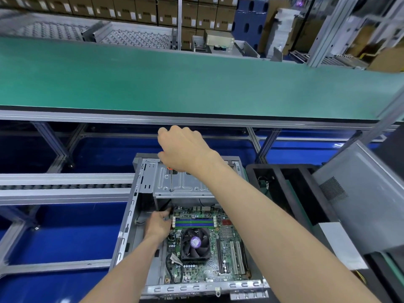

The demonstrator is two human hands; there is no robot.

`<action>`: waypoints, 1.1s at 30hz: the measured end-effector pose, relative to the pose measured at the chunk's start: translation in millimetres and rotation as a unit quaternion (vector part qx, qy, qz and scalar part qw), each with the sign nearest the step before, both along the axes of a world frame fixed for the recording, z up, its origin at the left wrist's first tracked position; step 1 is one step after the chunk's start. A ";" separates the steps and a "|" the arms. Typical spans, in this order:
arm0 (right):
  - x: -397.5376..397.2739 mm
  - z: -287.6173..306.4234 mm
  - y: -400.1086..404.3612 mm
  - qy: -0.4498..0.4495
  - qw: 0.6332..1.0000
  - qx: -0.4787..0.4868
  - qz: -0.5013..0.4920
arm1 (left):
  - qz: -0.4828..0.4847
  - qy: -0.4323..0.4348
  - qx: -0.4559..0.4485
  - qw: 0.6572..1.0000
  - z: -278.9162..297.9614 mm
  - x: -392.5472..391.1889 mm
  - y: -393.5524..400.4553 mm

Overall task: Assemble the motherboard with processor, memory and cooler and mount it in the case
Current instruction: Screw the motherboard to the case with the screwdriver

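From my head camera, the case [140,206] lay open below me, the motherboard [220,254] seated inside it with its cooler [195,243] and memory [193,222] fitted. My right hand [183,147] was curled round a screwdriver [171,179], tip down on the drive cage [185,184]. My left hand [157,224] rested at the board's left edge; whether it held anything, I couldn't tell.
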State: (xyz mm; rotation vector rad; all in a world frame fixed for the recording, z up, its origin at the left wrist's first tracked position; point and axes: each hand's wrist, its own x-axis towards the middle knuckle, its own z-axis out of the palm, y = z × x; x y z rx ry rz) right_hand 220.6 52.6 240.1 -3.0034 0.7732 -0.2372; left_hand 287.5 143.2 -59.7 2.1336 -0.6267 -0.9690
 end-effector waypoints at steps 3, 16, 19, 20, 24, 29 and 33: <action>-0.2 -1.7 -1.6 -0.005 1.000 -0.002 0.002 | 0.001 -0.003 0.000 1.000 -1.8 1.5 -0.2; 2.4 -1.8 0.0 -0.008 1.000 -0.013 -0.009 | -0.013 -0.014 0.005 1.000 -5.1 4.0 0.3; 3.0 -1.6 0.8 0.001 1.000 -0.028 -0.009 | -0.012 -0.021 0.007 1.000 -6.0 4.3 -0.2; 2.9 -0.3 0.4 0.004 1.000 -0.003 -0.001 | -0.011 -0.023 0.009 1.000 -6.5 4.5 -0.2; 3.5 -0.6 0.4 -0.001 1.000 -0.002 -0.011 | -0.009 -0.019 0.009 1.000 -8.1 4.8 -0.4; 7.3 -1.3 1.6 0.003 1.000 -0.008 0.004 | -0.012 -0.019 0.007 1.000 -3.9 3.8 1.1; 9.6 -3.0 2.8 -0.009 1.000 -0.003 -0.009 | -0.007 -0.010 0.006 1.000 -2.5 2.6 1.1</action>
